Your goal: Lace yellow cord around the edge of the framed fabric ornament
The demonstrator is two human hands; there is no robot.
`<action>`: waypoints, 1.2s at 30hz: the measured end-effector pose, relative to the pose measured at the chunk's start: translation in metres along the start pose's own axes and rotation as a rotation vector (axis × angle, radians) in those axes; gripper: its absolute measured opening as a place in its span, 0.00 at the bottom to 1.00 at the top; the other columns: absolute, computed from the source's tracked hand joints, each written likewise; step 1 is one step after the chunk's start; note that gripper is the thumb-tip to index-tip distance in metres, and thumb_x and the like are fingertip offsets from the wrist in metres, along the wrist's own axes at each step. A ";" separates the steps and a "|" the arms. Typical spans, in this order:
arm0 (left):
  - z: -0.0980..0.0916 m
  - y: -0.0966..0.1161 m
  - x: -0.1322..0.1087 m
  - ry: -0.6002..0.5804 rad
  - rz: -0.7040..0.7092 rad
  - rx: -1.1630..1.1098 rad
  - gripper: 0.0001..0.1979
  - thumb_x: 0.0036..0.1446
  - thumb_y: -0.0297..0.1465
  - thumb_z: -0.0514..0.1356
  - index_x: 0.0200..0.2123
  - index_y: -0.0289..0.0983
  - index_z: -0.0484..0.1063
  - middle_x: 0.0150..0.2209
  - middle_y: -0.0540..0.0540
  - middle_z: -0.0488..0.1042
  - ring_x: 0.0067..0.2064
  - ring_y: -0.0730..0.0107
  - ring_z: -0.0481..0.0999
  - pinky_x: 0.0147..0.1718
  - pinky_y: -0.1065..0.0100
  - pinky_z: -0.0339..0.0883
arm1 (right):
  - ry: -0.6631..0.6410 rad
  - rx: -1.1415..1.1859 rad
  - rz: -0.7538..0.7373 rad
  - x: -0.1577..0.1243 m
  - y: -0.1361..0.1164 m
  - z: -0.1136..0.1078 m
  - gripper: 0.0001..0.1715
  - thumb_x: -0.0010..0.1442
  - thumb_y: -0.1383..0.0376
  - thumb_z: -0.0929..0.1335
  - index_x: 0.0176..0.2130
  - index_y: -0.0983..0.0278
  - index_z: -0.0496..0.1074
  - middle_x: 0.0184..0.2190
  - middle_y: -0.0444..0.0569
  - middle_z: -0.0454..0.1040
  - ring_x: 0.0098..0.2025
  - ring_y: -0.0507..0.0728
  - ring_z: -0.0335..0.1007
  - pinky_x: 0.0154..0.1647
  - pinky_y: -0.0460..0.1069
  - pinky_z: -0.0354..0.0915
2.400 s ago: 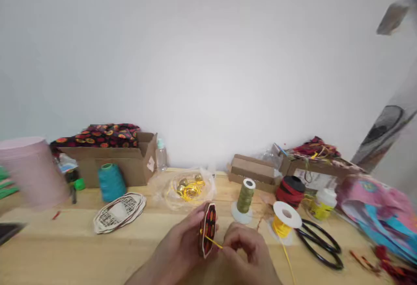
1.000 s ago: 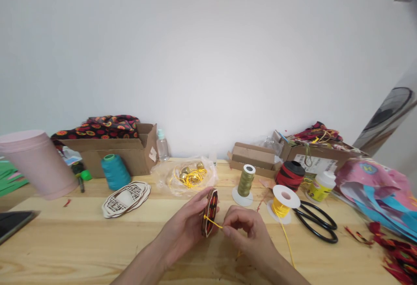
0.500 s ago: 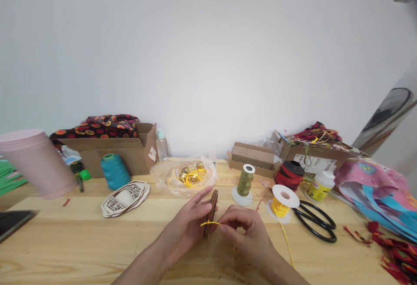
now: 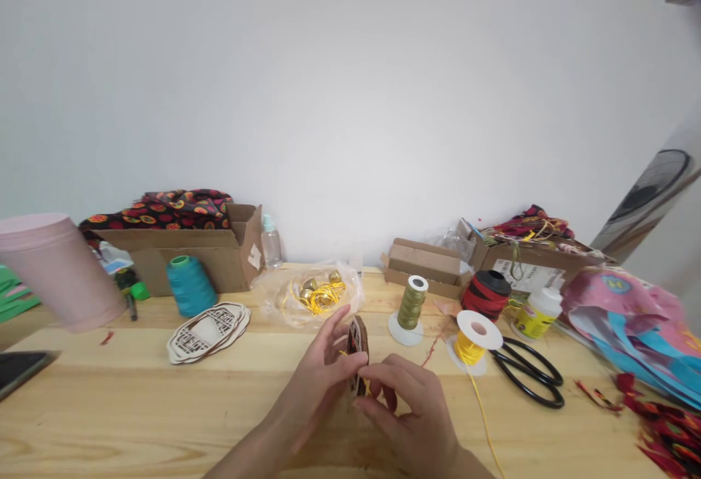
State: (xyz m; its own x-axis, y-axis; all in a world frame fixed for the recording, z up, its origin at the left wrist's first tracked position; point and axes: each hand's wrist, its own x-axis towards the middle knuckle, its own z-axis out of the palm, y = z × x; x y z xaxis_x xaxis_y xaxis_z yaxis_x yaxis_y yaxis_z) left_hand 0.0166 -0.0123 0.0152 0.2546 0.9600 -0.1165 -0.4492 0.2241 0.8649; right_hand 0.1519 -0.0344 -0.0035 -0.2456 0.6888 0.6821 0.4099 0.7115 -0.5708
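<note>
My left hand (image 4: 320, 369) grips a small cut-out wooden plaque (image 4: 358, 340), held upright nearly edge-on above the table, thumb across its near face. My right hand (image 4: 408, 406) is closed at the plaque's lower right edge, fingertips pinching by a short bit of yellow cord (image 4: 366, 388); the fingers hide most of the cord. To the right stands a spool of yellow cord (image 4: 469, 351), its loose strand running toward the table's front. Several similar wooden plaques (image 4: 208, 333) lie stacked at the left.
Behind my hands lies a plastic bag (image 4: 274, 304) with gold bells (image 4: 309, 296) and yellow cord. An olive thread spool (image 4: 412, 307), black-handled scissors (image 4: 529, 373), a glue bottle (image 4: 539, 315) and a red ribbon roll (image 4: 486, 295) stand or lie right. A teal thread cone (image 4: 190, 289) and cardboard box (image 4: 186, 263) are left.
The plaque has turned so more of its patterned face shows. My left thumb has moved onto that face, and my right hand has come in against the plaque's lower edge with the cord.
</note>
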 end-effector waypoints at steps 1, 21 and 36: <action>0.001 0.001 -0.001 0.018 0.012 0.007 0.31 0.40 0.26 0.63 0.49 0.44 0.59 0.45 0.44 0.63 0.48 0.57 0.62 0.42 0.61 0.56 | 0.011 -0.025 0.015 0.000 -0.001 0.000 0.08 0.50 0.66 0.66 0.34 0.62 0.67 0.20 0.42 0.67 0.19 0.48 0.58 0.20 0.42 0.57; 0.000 0.004 -0.002 0.032 0.025 0.114 0.34 0.40 0.26 0.63 0.51 0.45 0.55 0.45 0.45 0.63 0.49 0.58 0.62 0.45 0.62 0.55 | 0.063 -0.157 0.078 0.002 0.000 0.003 0.05 0.49 0.71 0.62 0.23 0.64 0.64 0.19 0.43 0.66 0.21 0.49 0.59 0.21 0.43 0.56; 0.004 0.007 -0.003 0.121 0.076 0.197 0.35 0.39 0.27 0.64 0.52 0.45 0.55 0.49 0.44 0.61 0.53 0.56 0.56 0.48 0.60 0.52 | -0.020 -0.057 0.084 -0.002 0.004 0.003 0.07 0.52 0.71 0.61 0.30 0.63 0.67 0.27 0.46 0.68 0.29 0.51 0.63 0.27 0.44 0.59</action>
State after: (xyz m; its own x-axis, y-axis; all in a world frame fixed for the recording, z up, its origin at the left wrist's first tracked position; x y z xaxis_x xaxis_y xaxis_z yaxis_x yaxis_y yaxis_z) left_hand 0.0164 -0.0141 0.0238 0.1167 0.9886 -0.0948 -0.2845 0.1247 0.9505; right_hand 0.1512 -0.0324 -0.0081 -0.2252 0.7487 0.6235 0.4792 0.6423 -0.5982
